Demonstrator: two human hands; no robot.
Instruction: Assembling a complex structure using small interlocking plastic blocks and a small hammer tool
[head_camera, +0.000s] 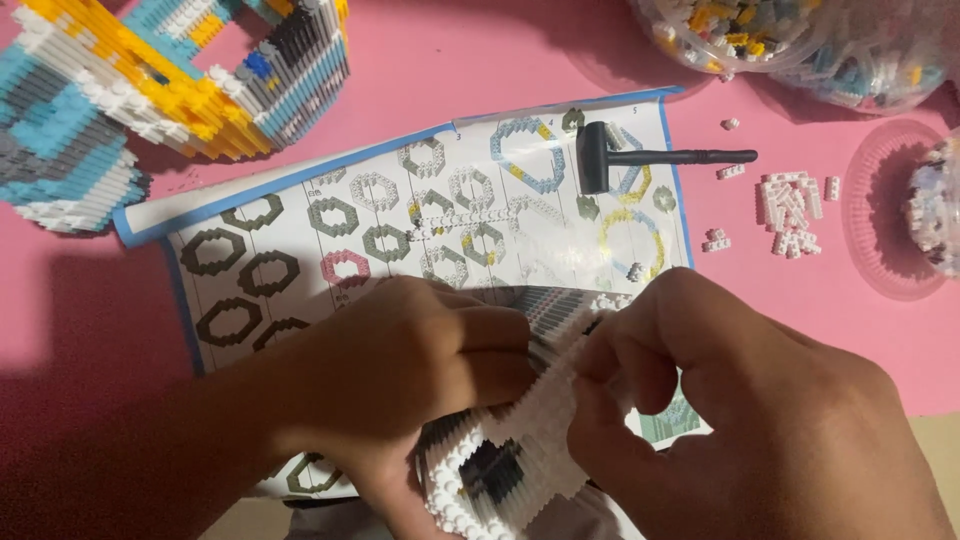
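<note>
My left hand (400, 380) and my right hand (720, 410) both grip a small white, grey and black block model (510, 460) low in the view. Fingers of both hands pinch its upper edge, where the two hands meet. The model lies over a printed instruction sheet (400, 200) with rings of blocks drawn on it. A thin chain of white blocks (470, 215) rests on the sheet above my hands. A small black hammer tool (640, 158) lies on the sheet's upper right corner.
A large yellow, blue, grey and white block build (130, 80) stands at the top left on the pink mat (800, 310). Loose white blocks (790, 200) lie at the right. Clear tubs of blocks (800, 40) and a clear lid (890, 210) sit at the upper right.
</note>
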